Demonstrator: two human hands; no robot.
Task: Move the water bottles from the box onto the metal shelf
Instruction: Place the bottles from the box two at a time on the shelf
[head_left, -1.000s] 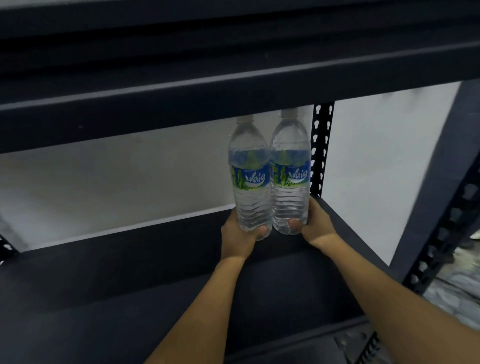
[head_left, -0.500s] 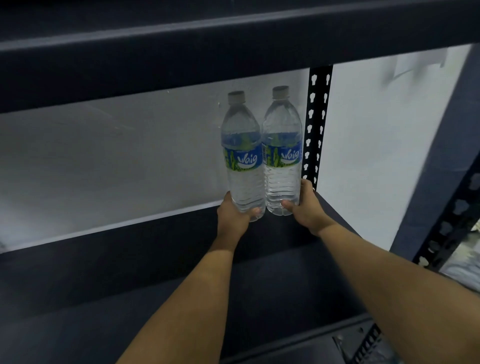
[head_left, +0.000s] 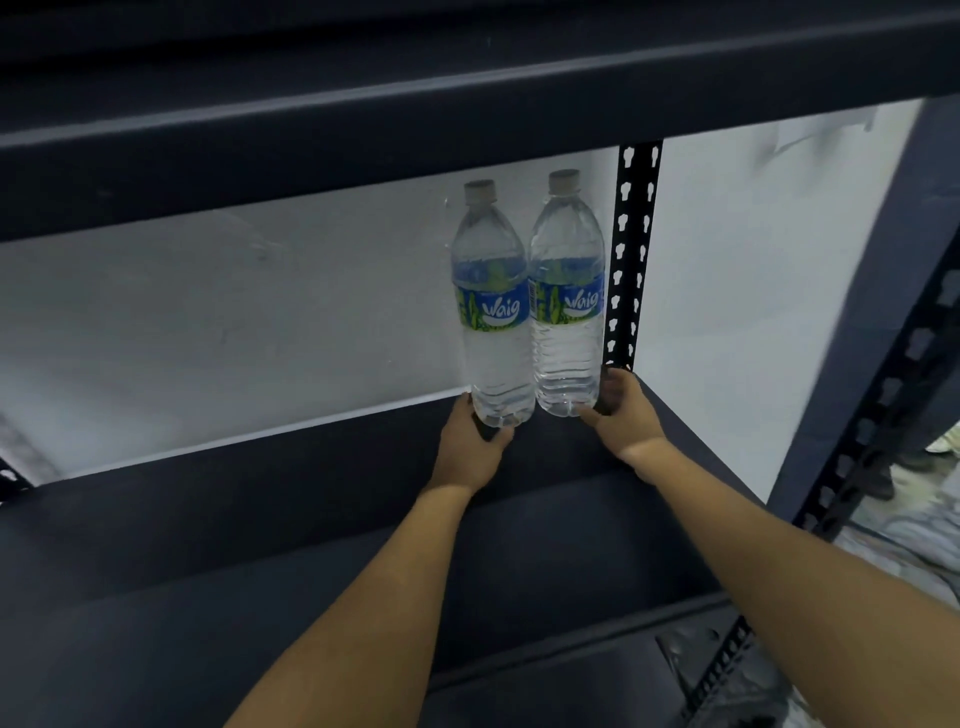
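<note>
**Two bottles at the back corner post**

I hold two water bottles upright, side by side and touching. The right bottle (head_left: 569, 301) stands just beside the slotted post (head_left: 636, 249), and the left bottle (head_left: 493, 312) is one place further from that post. My left hand (head_left: 470, 447) wraps the base of the left bottle, thumb on the front and fingers round the far side. My right hand (head_left: 623, 415) grips the base of the right bottle the same way, its fingers squeezed between the bottle and the foot of the post. I hold them low so that the tops clear the upper shelf (head_left: 363, 130) above the post. Gripping low also lets me feel the bases meet the shelf (head_left: 260, 519).

Both bases sit at the back of the shelf, level with the foot of the post. I cannot tell whether they rest on it or hang just above it. I judge this to be the setting-down step: starting the row hard against the post packs it from the corner outward and leaves room for more. Behind the post is the pale wall (head_left: 208, 312). The box is out of sight. The risk I see is pinching my right fingers against the post, or tipping the right bottle as I draw them out.
</note>
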